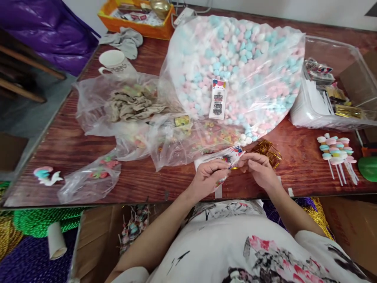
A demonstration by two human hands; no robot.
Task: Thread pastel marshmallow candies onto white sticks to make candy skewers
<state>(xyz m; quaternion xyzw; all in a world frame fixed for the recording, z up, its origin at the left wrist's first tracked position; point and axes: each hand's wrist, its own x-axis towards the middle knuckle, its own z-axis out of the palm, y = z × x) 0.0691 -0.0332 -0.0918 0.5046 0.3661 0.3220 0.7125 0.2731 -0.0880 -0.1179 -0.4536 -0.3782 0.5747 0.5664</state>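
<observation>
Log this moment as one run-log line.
left hand: pinching printed packet | right hand: at packet's edge | near: gold strips | beyond: pastel candy bag | far right: candy sticks

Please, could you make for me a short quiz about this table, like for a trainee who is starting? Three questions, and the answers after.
1. True or false: the left hand holds a printed packet.
2. Where are the marshmallow sticks?
A) inside the mug
B) on the table, beside the clear tub
C) under the big bag
3. Fill in: the shiny strips near the right hand are ____ in colour.
Key: 1 true; 2 B; 3 gold.
</observation>
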